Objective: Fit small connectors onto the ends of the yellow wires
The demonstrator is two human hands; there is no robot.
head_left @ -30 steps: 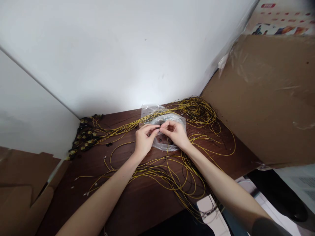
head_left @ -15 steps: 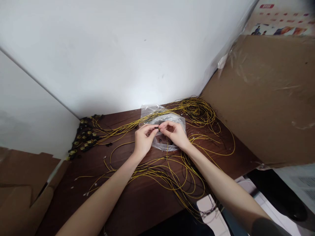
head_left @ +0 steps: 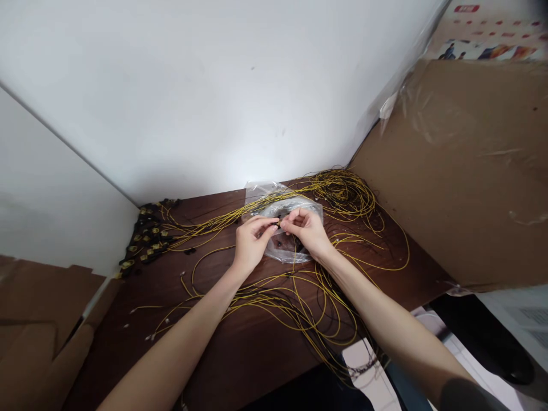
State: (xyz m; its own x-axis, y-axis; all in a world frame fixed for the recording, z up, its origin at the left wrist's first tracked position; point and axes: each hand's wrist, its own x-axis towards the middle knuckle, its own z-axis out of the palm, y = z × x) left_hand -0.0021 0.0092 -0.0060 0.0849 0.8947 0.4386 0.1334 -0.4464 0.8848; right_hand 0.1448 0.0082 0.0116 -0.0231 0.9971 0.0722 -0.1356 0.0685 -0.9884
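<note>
My left hand (head_left: 252, 241) pinches a small black connector (head_left: 277, 224) between thumb and fingertips, above the bag. Close against it, my right hand (head_left: 309, 233) is closed on the end of a yellow wire (head_left: 294, 260), which hangs from the fingers toward the table. Fingertips hide most of the join between connector and wire. Under both hands lies a clear plastic bag (head_left: 314, 214) with dark small pieces visible in it. Loose yellow and black wires (head_left: 274, 308) spread across the table below my forearms.
A coiled wire bundle (head_left: 345, 194) rests at the back right of the brown table (head_left: 240, 365). Black connectors with yellow parts (head_left: 148, 237) pile up at the left. Cardboard (head_left: 462, 171) stands to the right, a cardboard box (head_left: 38, 331) to the left, a white wall (head_left: 214, 103) behind.
My right hand has shifted slightly to the right, and its fingers are more curled. The hanging wire has moved a little right with it. My left hand stays nearly in place.
</note>
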